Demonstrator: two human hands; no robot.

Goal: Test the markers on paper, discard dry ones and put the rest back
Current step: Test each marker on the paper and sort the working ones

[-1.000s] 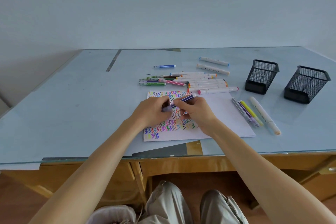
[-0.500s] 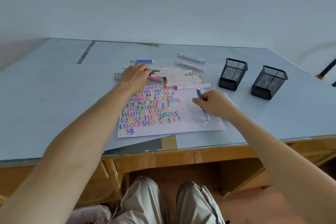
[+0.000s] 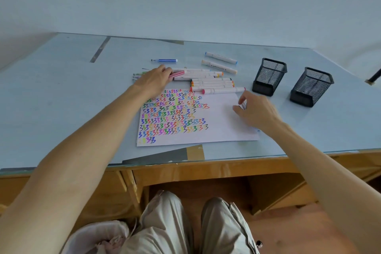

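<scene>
Centre of frame, on the tabletop [image 3: 61, 97] | paper [image 3: 218, 126] half filled with scribbles | left hand [image 3: 153, 81] grasping pink marker [image 3: 177, 73] from untested pile [image 3: 208, 81] | right hand [image 3: 254, 110] curled round a thin marker, mostly hidden | both mesh holders [image 3: 270, 76] look unfilled; many left.

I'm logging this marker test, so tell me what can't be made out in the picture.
- Right hand, head view: curled fingers hide what it pinches.
- Two mesh pen holders: dark mesh and the angle hide their contents.
- Thin pens under the left hand: mostly covered.
- Print on the white markers: too small.
</scene>
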